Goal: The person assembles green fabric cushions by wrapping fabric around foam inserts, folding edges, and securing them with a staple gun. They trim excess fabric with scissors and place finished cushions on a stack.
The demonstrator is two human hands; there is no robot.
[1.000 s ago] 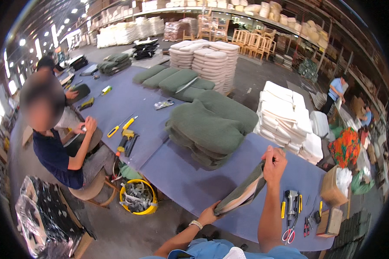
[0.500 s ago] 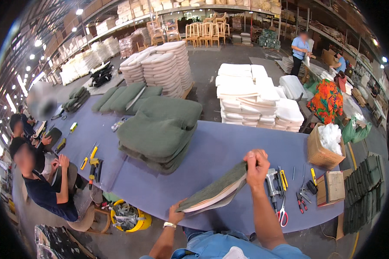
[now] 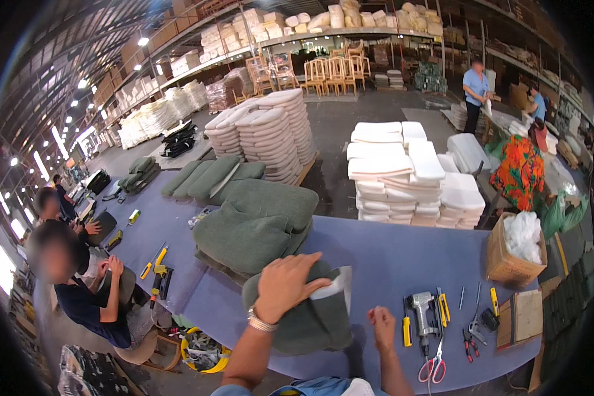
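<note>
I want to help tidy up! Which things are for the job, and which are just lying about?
Seems part of the job:
- green pad, under the left hand
- green pile beyond it, probably

Lying about, untouched right now:
- grey tool
- scissors
- box of white stuffing

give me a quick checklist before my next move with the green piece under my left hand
1. Left hand on the dark green, fabric-covered cushion piece: ok, spread over its top.
2. Right hand off the piece: ok, curled to its right.
3. Right hand empty: cannot tell, its curled fingers hide the palm.
4. Green fabric covering the whole top: not ok, a white patch shows.
5. Red-handled metal scissors clear of the piece: ok, lying apart to the right.
6. Underside: cannot tell, hidden.
</note>
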